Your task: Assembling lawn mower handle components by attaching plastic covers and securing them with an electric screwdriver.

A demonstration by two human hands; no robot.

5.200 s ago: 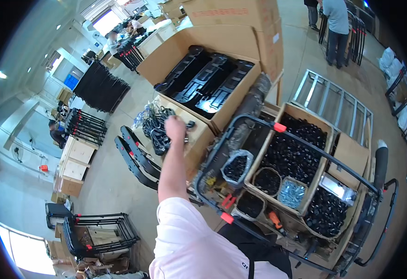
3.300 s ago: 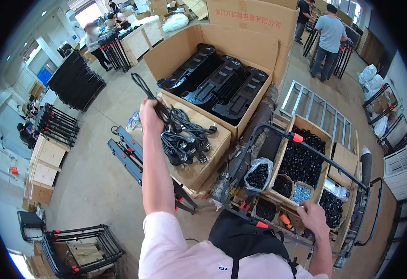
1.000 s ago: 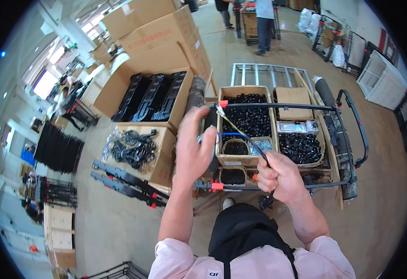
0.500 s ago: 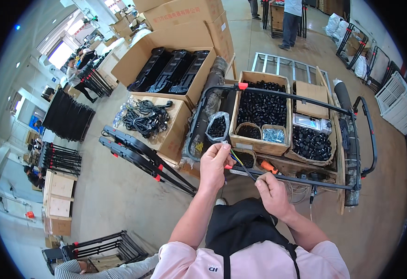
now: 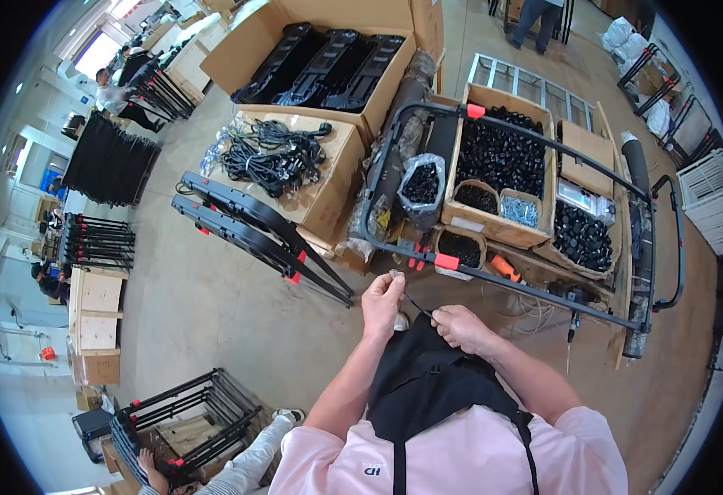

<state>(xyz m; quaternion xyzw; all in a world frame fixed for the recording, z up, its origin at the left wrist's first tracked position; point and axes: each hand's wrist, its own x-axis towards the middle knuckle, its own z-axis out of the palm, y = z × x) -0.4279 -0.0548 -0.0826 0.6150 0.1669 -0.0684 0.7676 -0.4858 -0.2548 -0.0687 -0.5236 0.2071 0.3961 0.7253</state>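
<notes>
A thin dark cable [image 5: 416,304] is stretched between my two hands, in front of the black apron [image 5: 415,367]. My left hand [image 5: 382,307] pinches one end of it between thumb and fingers; something small and pale shows at the fingertips. With fingers curled, my right hand [image 5: 463,328] grips the cable a little farther along, lower and to the right. Just beyond the hands lies a black tubular frame [image 5: 535,290] with red fittings, resting across the bench. Where the cable runs past my right hand is hidden.
On the bench stand a wooden box of black plastic parts [image 5: 502,157], a tub of screws [image 5: 519,211], a bag of black pieces [image 5: 422,183] and an orange-handled tool [image 5: 506,267]. Folded black frames [image 5: 254,239] lean at left, beside a carton with coiled cables [image 5: 271,153]. Another person's hand [image 5: 153,472] shows lower left.
Both hands have come lower and closer to my body, still on the cable. The yellow-green and blue wires seen before no longer show. My view has shifted, and the bench sits higher in it.
</notes>
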